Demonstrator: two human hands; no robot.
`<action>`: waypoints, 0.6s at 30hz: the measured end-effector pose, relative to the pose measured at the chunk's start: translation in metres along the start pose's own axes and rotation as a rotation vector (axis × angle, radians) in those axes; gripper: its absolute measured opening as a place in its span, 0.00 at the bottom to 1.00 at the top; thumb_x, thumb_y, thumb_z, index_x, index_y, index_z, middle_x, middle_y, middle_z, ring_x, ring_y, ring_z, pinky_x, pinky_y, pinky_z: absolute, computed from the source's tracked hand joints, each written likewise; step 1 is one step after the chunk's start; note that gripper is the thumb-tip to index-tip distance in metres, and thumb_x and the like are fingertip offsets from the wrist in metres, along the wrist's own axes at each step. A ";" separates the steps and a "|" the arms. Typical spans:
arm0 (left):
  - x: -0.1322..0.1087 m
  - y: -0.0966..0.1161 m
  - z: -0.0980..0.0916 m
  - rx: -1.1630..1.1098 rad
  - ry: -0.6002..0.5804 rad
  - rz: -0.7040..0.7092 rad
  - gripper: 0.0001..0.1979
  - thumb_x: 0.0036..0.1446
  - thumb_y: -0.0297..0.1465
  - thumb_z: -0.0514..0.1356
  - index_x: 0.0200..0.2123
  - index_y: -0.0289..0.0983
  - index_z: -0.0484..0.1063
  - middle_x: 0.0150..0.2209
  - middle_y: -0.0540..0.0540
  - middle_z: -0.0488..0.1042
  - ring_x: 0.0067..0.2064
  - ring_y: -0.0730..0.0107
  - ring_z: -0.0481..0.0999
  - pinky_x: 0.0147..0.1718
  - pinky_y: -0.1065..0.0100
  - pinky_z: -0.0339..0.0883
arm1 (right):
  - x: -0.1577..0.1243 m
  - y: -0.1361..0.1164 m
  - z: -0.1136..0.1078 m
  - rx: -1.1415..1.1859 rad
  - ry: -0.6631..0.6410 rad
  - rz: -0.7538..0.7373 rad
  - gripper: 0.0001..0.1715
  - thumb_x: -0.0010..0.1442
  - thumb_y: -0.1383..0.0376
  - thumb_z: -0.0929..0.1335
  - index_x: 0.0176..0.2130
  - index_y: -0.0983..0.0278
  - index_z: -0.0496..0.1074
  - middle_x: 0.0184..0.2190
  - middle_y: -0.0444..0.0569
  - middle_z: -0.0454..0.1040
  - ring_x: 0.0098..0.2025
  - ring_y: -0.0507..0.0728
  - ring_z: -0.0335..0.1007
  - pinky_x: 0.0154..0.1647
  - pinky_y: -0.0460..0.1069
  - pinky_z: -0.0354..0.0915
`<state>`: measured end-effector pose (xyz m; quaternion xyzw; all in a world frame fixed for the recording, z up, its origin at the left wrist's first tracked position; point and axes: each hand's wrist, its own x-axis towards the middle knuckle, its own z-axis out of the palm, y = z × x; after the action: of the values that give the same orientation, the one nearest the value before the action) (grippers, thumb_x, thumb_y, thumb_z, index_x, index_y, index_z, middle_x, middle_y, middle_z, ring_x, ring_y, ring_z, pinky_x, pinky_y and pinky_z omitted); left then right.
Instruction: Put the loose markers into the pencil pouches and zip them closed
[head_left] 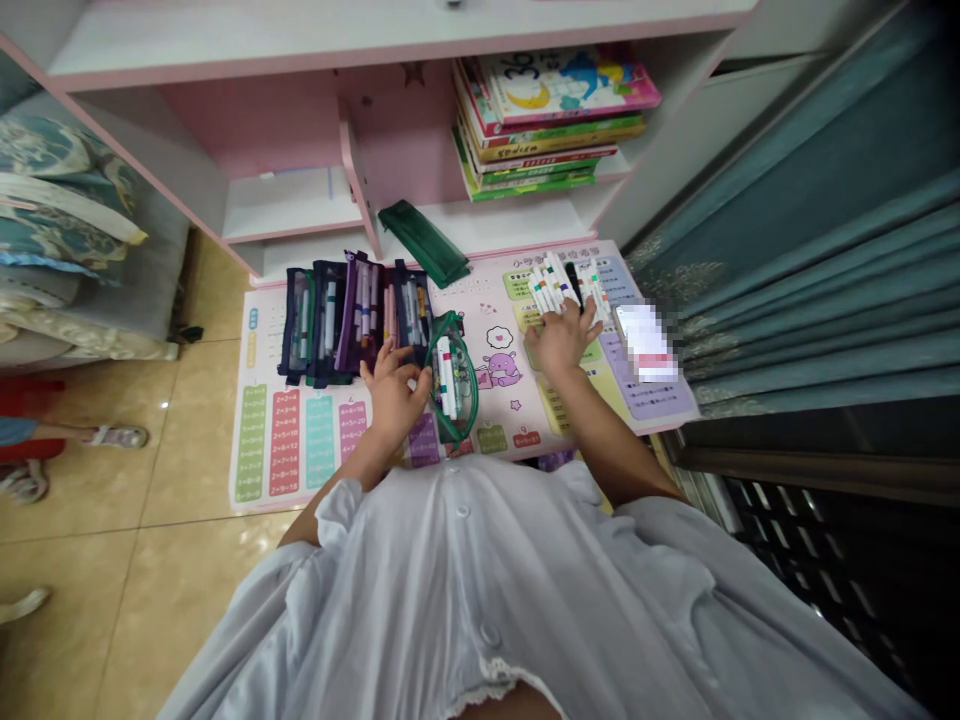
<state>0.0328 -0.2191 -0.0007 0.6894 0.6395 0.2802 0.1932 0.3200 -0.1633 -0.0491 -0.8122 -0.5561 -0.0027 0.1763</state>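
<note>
Pink paper mat (469,310): times sums in coloured boxes, like 2×5=10, 4×5=20. Colourful picture book (559,85) on shelf pile: big 36. Tiny words too blurry.

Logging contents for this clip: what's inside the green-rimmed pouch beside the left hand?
The pouch holds white markers with coloured bands. Anything lying beneath those markers is covered and cannot be seen.

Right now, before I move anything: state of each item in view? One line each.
Left hand: fingers curled, at the pouch rim.
Green mesh pouch: open, holding markers.
Right hand: spread on loose white markers.
Pencil cases: open, full, side by side.
Dark green pouch: lying flat on shelf, looks shut.
Books: stacked on shelf.
</note>
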 end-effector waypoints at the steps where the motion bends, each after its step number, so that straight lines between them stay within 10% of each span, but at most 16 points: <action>1: 0.000 0.000 0.000 0.001 0.000 -0.001 0.13 0.59 0.34 0.61 0.22 0.40 0.72 0.55 0.42 0.78 0.70 0.45 0.61 0.67 0.28 0.41 | 0.002 0.003 0.002 -0.009 -0.002 0.004 0.15 0.56 0.63 0.67 0.41 0.68 0.78 0.66 0.65 0.62 0.73 0.77 0.40 0.67 0.80 0.42; 18: -0.001 0.002 0.001 -0.014 0.005 -0.007 0.13 0.59 0.34 0.61 0.22 0.40 0.72 0.56 0.43 0.78 0.70 0.44 0.61 0.67 0.28 0.39 | 0.015 0.006 0.000 -0.095 -0.057 0.028 0.17 0.61 0.62 0.65 0.40 0.70 0.80 0.67 0.66 0.61 0.73 0.78 0.38 0.67 0.80 0.41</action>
<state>0.0344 -0.2199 -0.0004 0.6850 0.6405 0.2858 0.1973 0.3315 -0.1519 -0.0484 -0.8272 -0.5486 -0.0036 0.1215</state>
